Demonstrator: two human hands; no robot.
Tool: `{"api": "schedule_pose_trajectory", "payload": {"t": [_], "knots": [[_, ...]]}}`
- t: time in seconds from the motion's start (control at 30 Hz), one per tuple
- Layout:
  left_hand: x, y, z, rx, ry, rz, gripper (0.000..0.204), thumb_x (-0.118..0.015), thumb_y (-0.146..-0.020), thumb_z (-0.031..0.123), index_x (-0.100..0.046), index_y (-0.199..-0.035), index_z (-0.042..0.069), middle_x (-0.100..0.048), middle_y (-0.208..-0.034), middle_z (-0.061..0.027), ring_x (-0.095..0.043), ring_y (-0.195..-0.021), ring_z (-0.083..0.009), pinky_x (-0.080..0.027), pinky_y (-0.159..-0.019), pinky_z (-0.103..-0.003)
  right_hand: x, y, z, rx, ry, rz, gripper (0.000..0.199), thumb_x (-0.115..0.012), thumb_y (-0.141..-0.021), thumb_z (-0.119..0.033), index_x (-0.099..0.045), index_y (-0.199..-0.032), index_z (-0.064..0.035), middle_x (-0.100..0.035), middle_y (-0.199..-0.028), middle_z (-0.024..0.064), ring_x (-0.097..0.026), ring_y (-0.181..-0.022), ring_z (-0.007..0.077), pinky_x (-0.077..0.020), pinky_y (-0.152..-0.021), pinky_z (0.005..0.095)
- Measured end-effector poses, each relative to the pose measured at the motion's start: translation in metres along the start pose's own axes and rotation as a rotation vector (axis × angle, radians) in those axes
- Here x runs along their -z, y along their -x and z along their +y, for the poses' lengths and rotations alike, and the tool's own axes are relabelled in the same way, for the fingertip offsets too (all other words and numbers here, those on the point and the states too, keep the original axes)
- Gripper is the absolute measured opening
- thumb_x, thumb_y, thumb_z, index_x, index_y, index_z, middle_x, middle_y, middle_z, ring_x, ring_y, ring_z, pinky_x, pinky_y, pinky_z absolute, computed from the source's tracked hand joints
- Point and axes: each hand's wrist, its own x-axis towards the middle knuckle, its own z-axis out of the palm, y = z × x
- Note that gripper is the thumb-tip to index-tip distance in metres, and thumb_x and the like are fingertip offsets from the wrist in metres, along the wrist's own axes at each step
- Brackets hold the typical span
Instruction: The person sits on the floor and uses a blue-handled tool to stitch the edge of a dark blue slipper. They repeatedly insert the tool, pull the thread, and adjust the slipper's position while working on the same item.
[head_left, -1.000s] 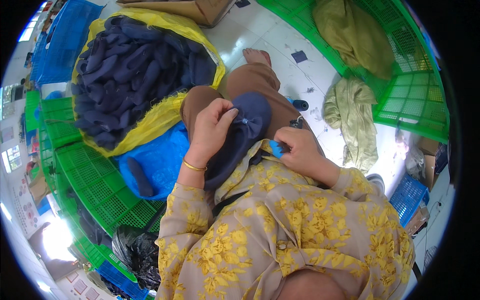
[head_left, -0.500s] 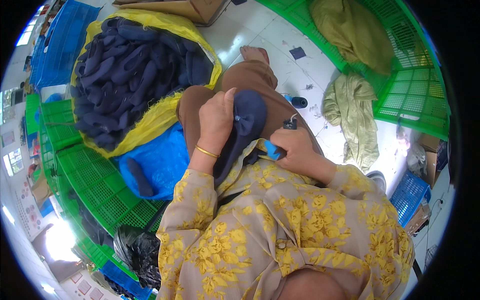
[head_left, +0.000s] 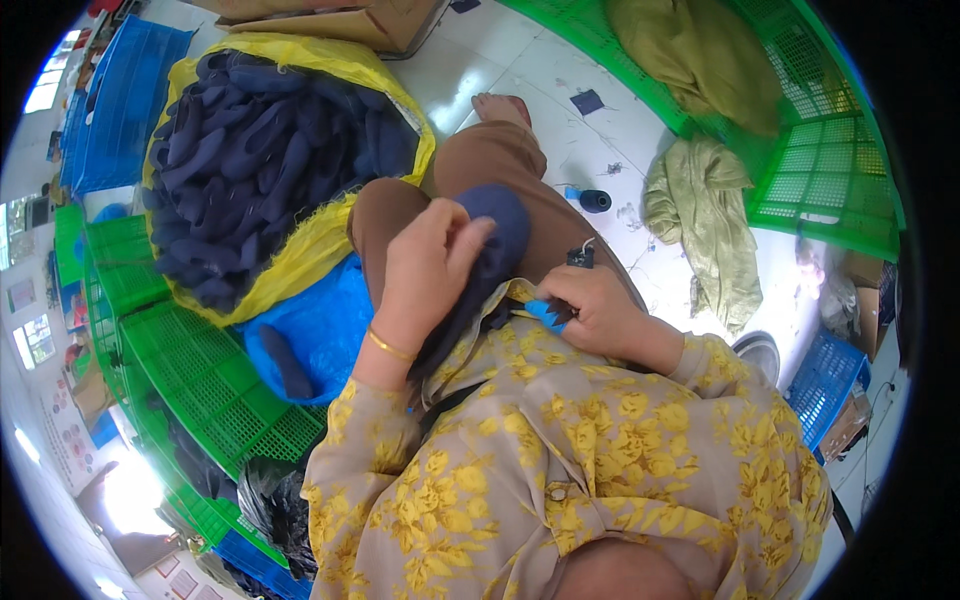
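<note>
A navy cloth shoe [head_left: 505, 215] lies across my lap, its rounded toe pointing away from me. My left hand [head_left: 428, 268] is closed on the shoe, with bent fingers over its upper; the fingers cover part of its opening. To the right, my right hand [head_left: 605, 315] is closed around a small black tool [head_left: 580, 252]. A white cord-like bit sticks up from the tool's top, and a blue piece [head_left: 545, 313] shows at the lower side of the fist. Whether the black and blue parts are one thing, I cannot tell.
Similar navy shoes fill a yellow sack [head_left: 425, 170] at far left. Below it, a blue plastic bag [head_left: 335, 335] bears another dark shoe [head_left: 287, 360]. Green crates [head_left: 210, 375] stand left and at far right [head_left: 830, 190]. A thread spool [head_left: 595, 201] and olive cloth [head_left: 700, 220] lie right.
My left hand's raised thumb has come down, and the fingers now cover the shoe's front opening, where a small gathered detail showed before. The right hand keeps its hold, barely moved.
</note>
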Motion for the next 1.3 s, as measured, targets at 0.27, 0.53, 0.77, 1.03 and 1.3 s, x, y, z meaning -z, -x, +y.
{"api": "schedule_pose_trajectory", "payload": {"t": [0.27,0.53,0.77,1.03,1.3], "knots": [[-0.006,0.018,-0.018,-0.092,-0.079,0.012,0.019,-0.069,-0.086,0.012,-0.063,-0.097,-0.002,-0.061,-0.08,-0.0085,-0.059,-0.066,-0.0185,-0.049,-0.061,-0.028,0.0,0.004,-0.002,-0.103,-0.067,-0.002,0.014,-0.063,-0.075,-0.001,-0.059,-0.089,-0.0036,-0.062,-0.08,0.0123,-0.061,-0.071,0.03,-0.0477,-0.062,0.0376],[-0.001,0.017,-0.026,0.452,0.574,-0.119,0.018,-0.063,-0.092,0.013,-0.065,-0.1,-0.003,-0.064,-0.08,-0.0024,-0.058,-0.065,-0.0071,-0.049,-0.059,-0.021,0.007,-0.004,0.005,-0.317,-0.264,0.052,0.027,-0.054,-0.091,-0.006,-0.043,-0.115,-0.0037,-0.06,-0.1,0.0134,-0.059,-0.08,0.02,-0.0468,-0.073,0.0327],[0.002,0.014,-0.027,0.503,0.688,-0.173,0.015,-0.062,-0.094,0.013,-0.066,-0.101,0.0,-0.063,-0.083,0.0009,-0.058,-0.07,-0.0065,-0.05,-0.064,-0.021,-0.007,-0.04,-0.015,-0.418,-0.322,0.034,0.011,-0.059,-0.088,-0.01,-0.059,-0.095,-0.002,-0.061,-0.073,0.0116,-0.059,-0.064,0.0221,-0.0449,-0.061,0.035],[0.005,0.015,-0.027,0.505,0.708,-0.19,0.015,-0.062,-0.094,0.012,-0.065,-0.102,0.0,-0.063,-0.085,0.0015,-0.058,-0.071,-0.0059,-0.05,-0.065,-0.021,-0.013,-0.049,-0.019,-0.452,-0.222,-0.022,0.013,-0.062,-0.083,-0.012,-0.064,-0.087,-0.0004,-0.062,-0.069,0.0168,-0.06,-0.062,0.0296,-0.046,-0.061,0.0374],[0.002,0.016,-0.031,0.48,0.708,-0.196,0.016,-0.062,-0.094,0.013,-0.065,-0.103,0.0,-0.062,-0.085,0.0015,-0.059,-0.071,-0.0061,-0.051,-0.064,-0.021,-0.009,-0.061,-0.022,-0.48,-0.121,-0.088,0.012,-0.06,-0.081,-0.01,-0.065,-0.087,0.0001,-0.063,-0.071,0.0193,-0.062,-0.067,0.0349,-0.0466,-0.063,0.041]]}}
